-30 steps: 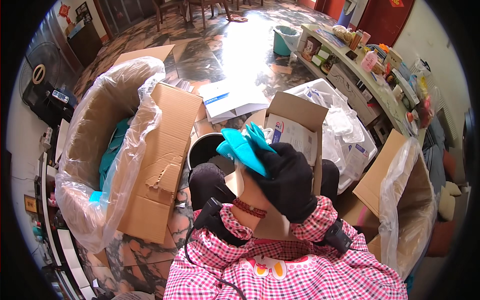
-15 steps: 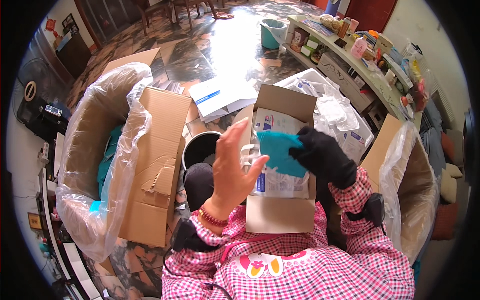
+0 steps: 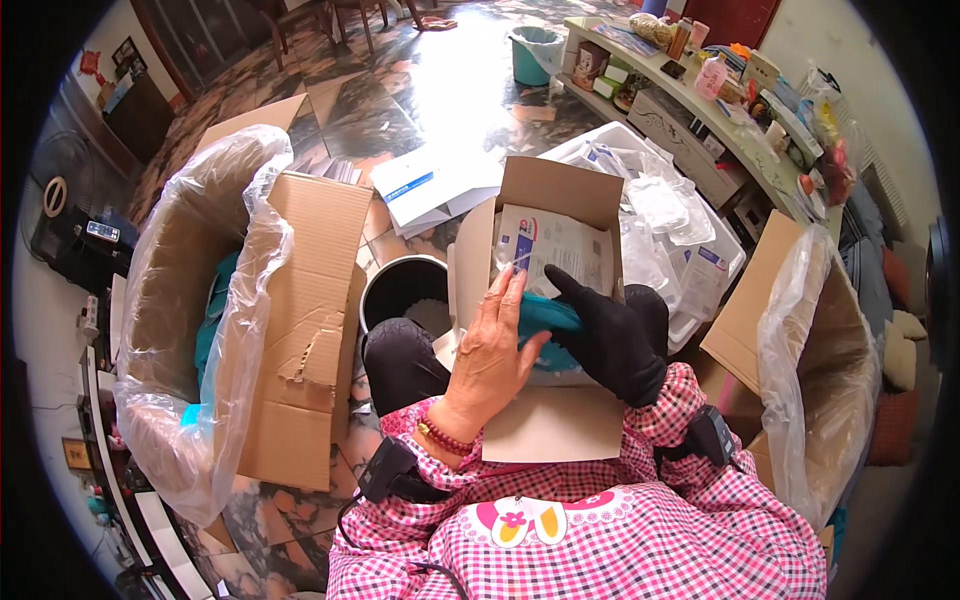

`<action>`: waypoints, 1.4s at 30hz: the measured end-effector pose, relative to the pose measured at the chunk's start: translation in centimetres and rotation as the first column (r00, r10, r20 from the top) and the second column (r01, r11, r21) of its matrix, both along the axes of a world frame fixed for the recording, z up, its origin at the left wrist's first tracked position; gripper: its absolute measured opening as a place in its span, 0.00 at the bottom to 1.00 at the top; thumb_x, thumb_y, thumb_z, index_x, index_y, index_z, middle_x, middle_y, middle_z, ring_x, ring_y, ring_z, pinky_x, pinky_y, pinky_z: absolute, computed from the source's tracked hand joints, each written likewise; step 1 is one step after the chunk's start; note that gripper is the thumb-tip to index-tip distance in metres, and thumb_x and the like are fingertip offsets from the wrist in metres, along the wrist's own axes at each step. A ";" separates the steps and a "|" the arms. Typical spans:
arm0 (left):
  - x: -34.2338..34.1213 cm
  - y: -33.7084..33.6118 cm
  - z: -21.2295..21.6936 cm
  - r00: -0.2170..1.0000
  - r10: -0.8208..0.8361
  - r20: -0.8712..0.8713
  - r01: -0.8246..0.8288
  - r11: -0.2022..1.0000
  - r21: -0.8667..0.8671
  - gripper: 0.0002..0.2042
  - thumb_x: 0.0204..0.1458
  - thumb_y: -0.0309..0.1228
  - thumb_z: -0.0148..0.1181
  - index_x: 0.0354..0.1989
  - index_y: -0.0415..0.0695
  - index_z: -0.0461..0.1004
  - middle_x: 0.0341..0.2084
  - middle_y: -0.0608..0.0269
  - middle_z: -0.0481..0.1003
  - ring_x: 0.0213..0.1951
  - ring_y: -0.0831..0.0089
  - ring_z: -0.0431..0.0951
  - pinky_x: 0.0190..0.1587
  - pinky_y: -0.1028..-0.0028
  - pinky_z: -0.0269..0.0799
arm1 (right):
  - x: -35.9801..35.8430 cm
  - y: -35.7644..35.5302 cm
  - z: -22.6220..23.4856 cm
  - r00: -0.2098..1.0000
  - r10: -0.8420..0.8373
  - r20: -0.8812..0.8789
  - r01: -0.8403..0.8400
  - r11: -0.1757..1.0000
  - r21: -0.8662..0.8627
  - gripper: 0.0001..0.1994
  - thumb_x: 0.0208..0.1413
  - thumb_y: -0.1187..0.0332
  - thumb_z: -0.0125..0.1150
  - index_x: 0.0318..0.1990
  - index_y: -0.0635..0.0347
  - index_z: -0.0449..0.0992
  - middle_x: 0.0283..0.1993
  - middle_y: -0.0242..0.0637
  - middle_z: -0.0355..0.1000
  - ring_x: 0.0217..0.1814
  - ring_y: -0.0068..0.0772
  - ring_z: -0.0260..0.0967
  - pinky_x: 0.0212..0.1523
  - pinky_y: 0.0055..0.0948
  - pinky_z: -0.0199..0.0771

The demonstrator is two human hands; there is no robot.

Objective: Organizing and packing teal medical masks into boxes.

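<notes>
Left hand (image 3: 490, 340) flat, fingers extended, against teal fabric (image 3: 549, 316); gloved right hand (image 3: 612, 335) touches it, grip unclear; carton (image 3: 553, 425) below.

Teal cloth (image 3: 548, 317) sat between the left hand (image 3: 490, 345) and gloved right hand (image 3: 614, 340). A plastic-lined box (image 3: 180, 310) stood at nine o'clock.

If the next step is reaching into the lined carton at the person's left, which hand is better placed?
Probably the left hand: it's nearer the lined carton, while the gloved right hand lies beyond the teal piece.
</notes>
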State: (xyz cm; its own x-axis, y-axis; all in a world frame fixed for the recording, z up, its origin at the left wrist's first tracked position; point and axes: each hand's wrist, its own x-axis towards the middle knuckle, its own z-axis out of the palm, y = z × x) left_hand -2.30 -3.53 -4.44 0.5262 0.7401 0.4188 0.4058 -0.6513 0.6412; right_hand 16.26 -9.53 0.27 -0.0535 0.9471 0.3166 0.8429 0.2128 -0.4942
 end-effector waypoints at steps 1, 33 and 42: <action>-0.1 0.0 0.2 1.000 -0.022 -0.007 0.022 1.000 -0.010 0.41 0.51 0.30 0.71 0.72 0.38 0.55 0.66 0.41 0.63 0.65 0.44 0.67 0.66 0.58 0.66 | 0.2 0.0 -0.3 1.000 0.011 -0.010 -0.011 1.000 0.012 0.39 0.45 0.71 0.75 0.68 0.47 0.68 0.50 0.43 0.79 0.43 0.46 0.81 0.43 0.38 0.81; -1.9 6.2 2.8 0.925 0.033 -0.379 0.066 0.967 0.246 0.07 0.55 0.28 0.58 0.39 0.40 0.72 0.36 0.54 0.77 0.45 0.53 0.76 0.54 0.54 0.66 | 10.6 2.6 4.0 0.448 -0.240 -0.861 -0.030 0.959 -0.282 0.20 0.54 0.69 0.70 0.54 0.66 0.77 0.46 0.38 0.79 0.46 0.29 0.77 0.52 0.32 0.76; -4.0 6.9 3.8 0.960 -0.265 -0.095 0.232 0.936 -0.266 0.17 0.52 0.31 0.67 0.48 0.40 0.73 0.50 0.53 0.73 0.57 0.56 0.73 0.63 0.62 0.64 | 10.0 3.5 5.9 0.528 -0.132 -0.839 -0.020 0.986 -0.167 0.20 0.56 0.70 0.68 0.55 0.65 0.76 0.47 0.36 0.79 0.47 0.27 0.77 0.53 0.31 0.77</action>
